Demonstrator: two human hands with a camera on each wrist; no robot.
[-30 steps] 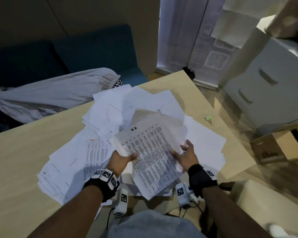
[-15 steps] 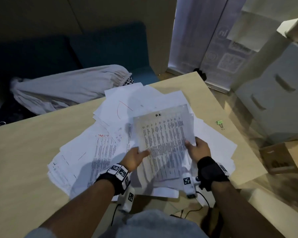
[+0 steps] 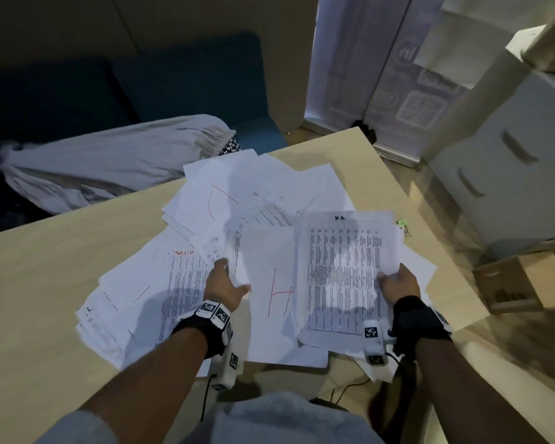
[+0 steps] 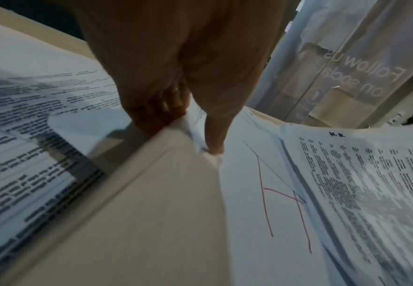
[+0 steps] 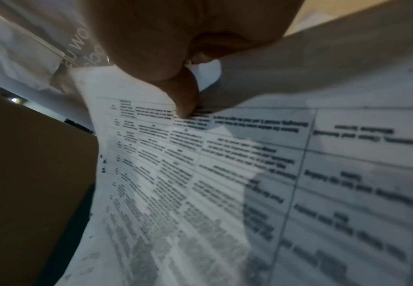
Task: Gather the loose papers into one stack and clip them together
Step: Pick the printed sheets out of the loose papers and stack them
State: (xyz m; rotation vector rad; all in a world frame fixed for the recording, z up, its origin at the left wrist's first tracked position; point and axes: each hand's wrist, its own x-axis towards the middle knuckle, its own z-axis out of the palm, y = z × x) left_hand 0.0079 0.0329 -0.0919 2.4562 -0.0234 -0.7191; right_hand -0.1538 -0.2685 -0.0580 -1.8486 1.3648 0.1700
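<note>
Pale wood forms the bench [image 3: 61, 267], with a dark blue sofa [image 3: 189, 84] and a grey garment [image 3: 109, 161] seen behind it. At the right hand [image 3: 398, 280], a printed sheaf [image 3: 343, 270] is pinched along its right edge between thumb and curled fingers and is held lifted above the other pages. At the left hand [image 3: 221, 280], the edge of a white sheet marked in red [image 3: 269, 283] is pinched between thumb and fingers just beside the sheaf. Around both hands, loose papers [image 3: 237, 193] are spread in an overlapping fan across the bench. A small green binder clip [image 3: 403, 224] is seen beyond the sheaf, near the right edge of the bench, half hidden by the paper. The gathering is judged to be at an early stage. It would be done well if each sheet were slid under or onto the held sheaf with edges matched, then the stack tapped square on the bench before the clip is fetched.
</note>
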